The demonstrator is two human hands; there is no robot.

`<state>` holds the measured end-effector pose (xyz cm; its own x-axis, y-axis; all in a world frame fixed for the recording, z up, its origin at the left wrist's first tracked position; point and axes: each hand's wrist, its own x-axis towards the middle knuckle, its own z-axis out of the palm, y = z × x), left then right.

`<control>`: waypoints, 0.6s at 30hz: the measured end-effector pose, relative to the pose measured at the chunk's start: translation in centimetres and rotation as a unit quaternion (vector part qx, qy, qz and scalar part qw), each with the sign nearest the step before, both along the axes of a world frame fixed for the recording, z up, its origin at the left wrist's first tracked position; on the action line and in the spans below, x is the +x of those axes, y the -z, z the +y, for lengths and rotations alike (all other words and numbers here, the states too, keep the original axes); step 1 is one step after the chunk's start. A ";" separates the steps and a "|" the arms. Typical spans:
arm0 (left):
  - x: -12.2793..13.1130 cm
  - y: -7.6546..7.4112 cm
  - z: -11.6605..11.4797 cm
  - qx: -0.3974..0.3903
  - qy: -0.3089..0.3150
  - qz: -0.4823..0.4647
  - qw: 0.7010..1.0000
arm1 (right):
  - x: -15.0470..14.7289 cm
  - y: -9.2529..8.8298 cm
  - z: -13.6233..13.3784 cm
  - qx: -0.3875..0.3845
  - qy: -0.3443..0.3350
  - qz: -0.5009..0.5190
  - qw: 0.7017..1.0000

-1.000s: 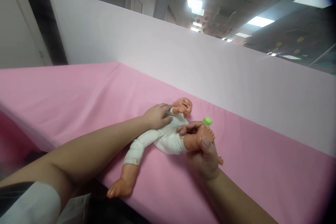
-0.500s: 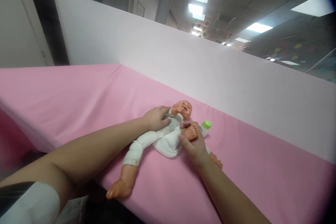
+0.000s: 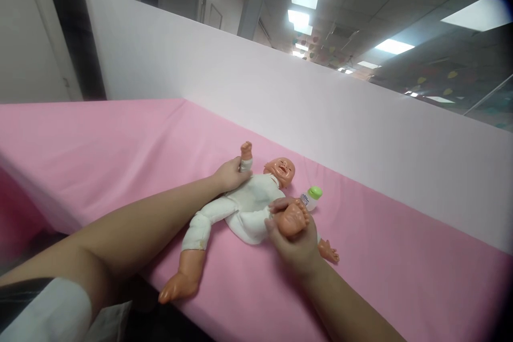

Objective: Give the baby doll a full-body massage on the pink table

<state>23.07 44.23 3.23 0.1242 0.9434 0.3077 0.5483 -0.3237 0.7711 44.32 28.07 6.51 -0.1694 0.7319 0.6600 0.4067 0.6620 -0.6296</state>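
A baby doll (image 3: pixel 256 192) with a white cloth body and plastic head, hands and feet lies on its back on a pink-covered surface (image 3: pixel 240 283). My left hand (image 3: pixel 231 175) is closed around one of its arms, and the doll's small hand sticks up above my fingers. My right hand (image 3: pixel 298 246) wraps round a raised leg near the foot (image 3: pixel 293 219), whose sole and toes face me. The doll's other leg (image 3: pixel 196 240) stretches toward the near edge. Its other arm is partly hidden behind my right hand; the small hand (image 3: pixel 328 251) shows beyond my wrist.
Just past my right hand lies a clear bottle with a green cap (image 3: pixel 315 193), close to the doll's head. A white wall panel (image 3: pixel 300 96) borders the pink surface at the back. A door (image 3: pixel 32 37) stands at the left.
My left hand has drawn the doll's arm away from its face, out to the left. My right hand has shifted slightly nearer with the foot, which is tilted more toward me.
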 end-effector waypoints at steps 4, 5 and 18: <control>-0.7 1.0 1.9 -0.128 -0.024 -0.228 0.965 | -1.7 -0.7 -3.3 0.024 -0.099 -0.074 0.992; -0.9 1.2 2.4 -0.152 -0.026 -0.275 0.949 | -2.4 -0.3 -3.9 0.031 -0.132 -0.107 0.985; -0.2 0.2 0.1 -0.025 -0.007 -0.176 0.984 | -5.2 3.6 -4.8 0.296 -0.254 -0.230 0.892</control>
<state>22.90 44.37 3.05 0.0048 0.9591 0.2832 0.2481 -0.2755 0.9287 39.09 23.25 2.88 -0.7319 0.0298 0.6807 0.0848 0.9953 0.0476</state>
